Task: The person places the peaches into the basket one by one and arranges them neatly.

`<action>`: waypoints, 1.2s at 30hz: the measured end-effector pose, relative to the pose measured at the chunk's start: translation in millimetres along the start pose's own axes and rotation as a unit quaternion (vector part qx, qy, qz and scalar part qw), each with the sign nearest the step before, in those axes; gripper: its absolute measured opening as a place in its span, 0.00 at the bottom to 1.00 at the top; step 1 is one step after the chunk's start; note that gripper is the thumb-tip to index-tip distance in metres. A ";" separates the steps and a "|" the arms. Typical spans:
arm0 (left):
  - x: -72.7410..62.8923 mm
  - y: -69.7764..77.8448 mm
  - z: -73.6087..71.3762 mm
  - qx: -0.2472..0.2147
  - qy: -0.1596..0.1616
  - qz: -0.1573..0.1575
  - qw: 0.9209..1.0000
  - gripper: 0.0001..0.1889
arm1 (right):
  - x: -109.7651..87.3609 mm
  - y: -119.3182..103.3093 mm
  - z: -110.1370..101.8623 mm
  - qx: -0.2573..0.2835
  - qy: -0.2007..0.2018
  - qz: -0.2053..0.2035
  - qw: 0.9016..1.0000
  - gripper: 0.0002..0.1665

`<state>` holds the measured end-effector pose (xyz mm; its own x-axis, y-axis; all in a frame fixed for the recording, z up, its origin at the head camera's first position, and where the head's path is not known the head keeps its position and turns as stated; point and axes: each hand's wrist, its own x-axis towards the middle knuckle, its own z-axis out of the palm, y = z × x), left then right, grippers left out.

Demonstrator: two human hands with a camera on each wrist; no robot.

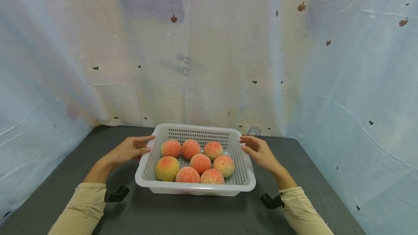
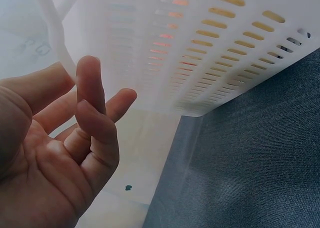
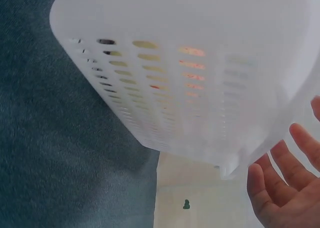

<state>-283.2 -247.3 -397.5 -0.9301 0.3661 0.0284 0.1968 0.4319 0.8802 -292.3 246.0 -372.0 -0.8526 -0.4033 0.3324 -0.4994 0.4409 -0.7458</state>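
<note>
Between the two hands on the dark table (image 1: 183, 213) stands a white plastic basket (image 1: 202, 188) with slotted walls. Several round peaches (image 1: 200, 163), speckled red-orange, lie in it. One smoother yellow peach (image 1: 167, 169) with a reddish top is near the left wall. The left hand (image 1: 132, 149) is at the left rim; its thumb and curled index finger pinch the rim's edge in the left wrist view. At the right rim, the right hand (image 1: 259, 151) has loosely bent, spread fingers (image 3: 284, 160), their tips right beside the edge.
A translucent plastic curtain (image 1: 209, 53) with small leaf marks hangs behind the table and along both sides. Black wrist mounts (image 1: 117, 194) stick out from the sleeves, low over the tabletop in front of the basket's corners.
</note>
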 end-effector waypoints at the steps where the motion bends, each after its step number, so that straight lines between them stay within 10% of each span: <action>1: -0.1 -0.1 -0.2 0.000 0.000 0.000 1.000 0.37 | -0.5 0.4 0.3 0.003 0.003 0.000 1.000 0.26; 36: 0.5 -1.7 0.1 0.002 -0.002 0.007 1.000 0.36 | -9.4 19.4 0.3 0.053 0.044 0.002 0.998 0.23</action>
<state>-284.0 -247.8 -398.9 -0.9260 0.3754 0.0384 0.2111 0.4308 0.8774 -293.9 258.1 -389.8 -0.8672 -0.3279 0.3748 -0.4806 0.3535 -0.8026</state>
